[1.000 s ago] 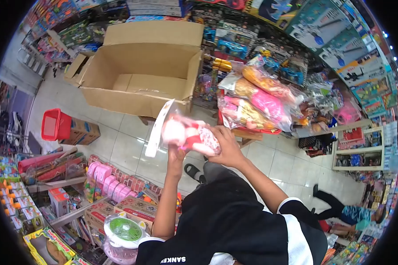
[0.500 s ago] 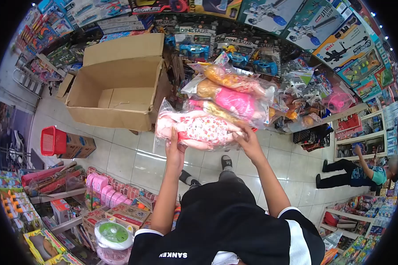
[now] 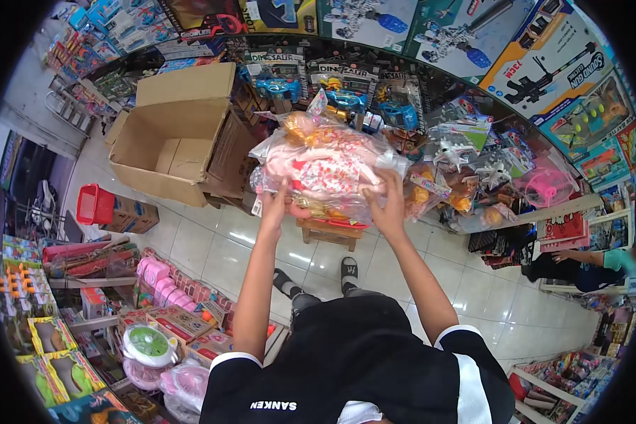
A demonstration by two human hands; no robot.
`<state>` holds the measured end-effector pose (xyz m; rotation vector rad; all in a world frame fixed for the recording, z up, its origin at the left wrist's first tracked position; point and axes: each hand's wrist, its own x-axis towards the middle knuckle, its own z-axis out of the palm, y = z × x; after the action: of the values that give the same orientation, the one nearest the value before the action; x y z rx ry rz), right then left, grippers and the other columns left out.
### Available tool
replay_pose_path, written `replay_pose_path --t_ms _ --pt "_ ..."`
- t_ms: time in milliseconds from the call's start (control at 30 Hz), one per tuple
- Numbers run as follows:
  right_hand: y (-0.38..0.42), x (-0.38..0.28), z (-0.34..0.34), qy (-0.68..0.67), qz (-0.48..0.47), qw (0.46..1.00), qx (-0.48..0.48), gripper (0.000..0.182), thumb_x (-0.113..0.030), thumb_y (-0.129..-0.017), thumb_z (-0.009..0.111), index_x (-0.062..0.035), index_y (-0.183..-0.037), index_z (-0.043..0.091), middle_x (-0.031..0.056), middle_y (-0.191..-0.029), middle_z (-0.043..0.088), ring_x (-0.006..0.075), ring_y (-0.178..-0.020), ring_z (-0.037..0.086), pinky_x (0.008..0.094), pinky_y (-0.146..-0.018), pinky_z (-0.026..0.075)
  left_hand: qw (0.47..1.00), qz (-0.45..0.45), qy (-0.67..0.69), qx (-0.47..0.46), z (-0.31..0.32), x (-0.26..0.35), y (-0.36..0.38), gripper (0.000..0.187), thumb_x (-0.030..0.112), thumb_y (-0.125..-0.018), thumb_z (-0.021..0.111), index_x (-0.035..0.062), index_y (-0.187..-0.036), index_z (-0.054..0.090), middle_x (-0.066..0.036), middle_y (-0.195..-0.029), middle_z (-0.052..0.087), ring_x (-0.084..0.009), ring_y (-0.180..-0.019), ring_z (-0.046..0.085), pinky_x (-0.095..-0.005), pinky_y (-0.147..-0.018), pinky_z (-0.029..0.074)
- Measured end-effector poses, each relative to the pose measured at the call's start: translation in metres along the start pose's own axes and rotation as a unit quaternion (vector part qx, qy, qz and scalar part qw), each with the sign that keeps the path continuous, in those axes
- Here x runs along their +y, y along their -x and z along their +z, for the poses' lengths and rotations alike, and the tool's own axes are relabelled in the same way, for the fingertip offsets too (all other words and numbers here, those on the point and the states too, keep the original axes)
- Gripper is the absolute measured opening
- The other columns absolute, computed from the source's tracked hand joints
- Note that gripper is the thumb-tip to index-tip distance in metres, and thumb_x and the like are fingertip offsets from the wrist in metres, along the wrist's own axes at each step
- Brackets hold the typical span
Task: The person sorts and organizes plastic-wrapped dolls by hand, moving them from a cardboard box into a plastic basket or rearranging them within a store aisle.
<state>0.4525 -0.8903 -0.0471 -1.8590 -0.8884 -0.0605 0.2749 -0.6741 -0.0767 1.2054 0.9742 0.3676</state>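
Observation:
A doll (image 3: 328,175) in a red-dotted white dress, wrapped in clear plastic, lies across the top of a pile of bagged dolls. My left hand (image 3: 273,206) grips its near left edge, thumb up against the plastic. At the opposite end, my right hand (image 3: 388,203) holds the wrapping with thumb and fingers. An orange-haired bagged doll (image 3: 300,126) shows behind it. Beneath the pile, part of a wooden stool (image 3: 330,232) with a red item on it is visible; the dolls hide the rest.
To the left is an open cardboard box (image 3: 164,152). Bagged toys (image 3: 466,152) and dinosaur packs (image 3: 343,85) line the display beyond the pile. A red basket (image 3: 95,204) sits by a carton at far left. Another person (image 3: 593,265) is at the right edge.
Both hands have moved the dotted-dress doll slightly away from me, onto the pile, where it now covers the pink-dressed doll. My view has shifted, and the other person has changed posture.

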Motion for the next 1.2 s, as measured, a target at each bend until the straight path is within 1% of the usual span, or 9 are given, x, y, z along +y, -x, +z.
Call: replay_pose_path --t_ms 233,300,500,600,633,700,767,900,1200 --pt "0.014 0.029 -0.018 -0.048 -0.010 0.997 -0.068 0.047 -0.022 -0.088 0.069 -0.0019 -0.127 0.055 0.0173 -0.128 0.049 0.0328 -0.120 0.050 0.0398 -0.101 0.041 0.992 0.050 -0.071 0.090 -0.004 -0.047 0.018 0.048 0.053 -0.096 0.056 0.0097 -0.115 0.057 -0.004 -0.107 0.060 -0.0152 -0.100 0.057 -0.0364 -0.084 0.045" --pt "0.024 0.047 -0.017 -0.187 0.097 0.977 0.002 0.039 -0.020 -0.091 0.065 -0.0031 -0.124 0.057 0.0162 -0.125 0.051 0.0282 -0.112 0.054 0.0374 -0.093 0.044 0.986 0.092 -0.067 0.119 -0.014 -0.070 0.017 0.043 0.044 -0.098 0.057 0.0058 -0.117 0.055 -0.006 -0.108 0.059 -0.0160 -0.096 0.057 -0.0341 -0.084 0.045" --pt "0.097 0.170 0.012 -0.122 0.278 0.950 0.068 0.022 -0.018 -0.096 0.057 -0.0012 -0.110 0.061 0.0109 -0.098 0.064 0.0233 -0.094 0.060 0.0347 -0.082 0.047 0.926 0.163 -0.229 0.251 -0.045 -0.166 0.047 0.028 0.024 -0.097 0.060 0.0029 -0.115 0.059 -0.013 -0.112 0.052 -0.0229 -0.102 0.054 -0.0333 -0.086 0.045" --pt "0.170 0.281 0.033 -0.039 0.376 0.925 -0.026 0.023 -0.021 -0.095 0.058 -0.0058 -0.113 0.061 0.0053 -0.093 0.065 0.0134 -0.079 0.059 0.0291 -0.065 0.048 0.935 0.088 -0.231 0.254 -0.087 -0.285 0.058 0.027 0.025 -0.096 0.062 0.0029 -0.112 0.061 -0.011 -0.109 0.054 -0.0210 -0.095 0.057 -0.0317 -0.079 0.046" --pt "0.169 0.262 0.022 -0.059 0.463 0.882 -0.065 0.025 -0.024 -0.094 0.058 -0.0069 -0.113 0.061 0.0054 -0.092 0.065 0.0145 -0.079 0.061 0.0302 -0.065 0.047 0.920 0.102 -0.279 0.257 -0.104 -0.327 0.065 0.029 0.029 -0.096 0.062 0.0038 -0.111 0.061 -0.008 -0.108 0.055 -0.0180 -0.086 0.059 -0.0306 -0.071 0.048" --pt "0.169 0.232 0.003 -0.078 0.547 0.827 -0.100 0.028 -0.027 -0.093 0.058 -0.0080 -0.113 0.062 0.0055 -0.090 0.066 0.0156 -0.079 0.062 0.0313 -0.065 0.047 0.962 -0.088 -0.086 0.244 -0.116 -0.350 0.088 0.031 0.033 -0.095 0.063 0.0081 -0.113 0.061 -0.006 -0.106 0.059 -0.0178 -0.084 0.061 -0.0317 -0.067 0.048" --pt "0.172 0.226 0.002 -0.124 0.625 0.759 -0.138 0.033 -0.034 -0.094 0.053 -0.0085 -0.114 0.062 0.0064 -0.095 0.067 0.0188 -0.078 0.064 0.0335 -0.066 0.047 0.959 -0.137 -0.056 0.244 -0.123 -0.338 0.098 0.031 0.034 -0.095 0.062 0.0099 -0.114 0.061 -0.005 -0.106 0.060 -0.0177 -0.083 0.062 -0.0328 -0.067 0.049" --pt "0.147 0.212 0.008 -0.193 0.617 0.752 -0.123 0.041 -0.041 -0.097 0.046 -0.0082 -0.119 0.060 0.0086 -0.104 0.066 0.0223 -0.086 0.064 0.0373 -0.073 0.046 0.959 -0.171 -0.026 0.226 -0.142 -0.286 0.073 0.028 0.032 -0.099 0.053 0.0102 -0.115 0.061 -0.004 -0.107 0.063 -0.0166 -0.092 0.062 -0.0307 -0.070 0.050" --pt "0.055 0.200 0.031 -0.356 0.520 0.767 0.123 0.055 -0.045 -0.101 0.042 -0.0025 -0.136 0.049 0.0121 -0.129 0.061 0.0272 -0.110 0.061 0.0412 -0.100 0.043 0.994 -0.099 0.001 0.053 -0.166 -0.119 -0.129 0.061 0.056 -0.101 0.038 0.0054 -0.133 0.053 -0.008 -0.126 0.060 -0.0221 -0.115 0.056 -0.0403 -0.096 0.045"
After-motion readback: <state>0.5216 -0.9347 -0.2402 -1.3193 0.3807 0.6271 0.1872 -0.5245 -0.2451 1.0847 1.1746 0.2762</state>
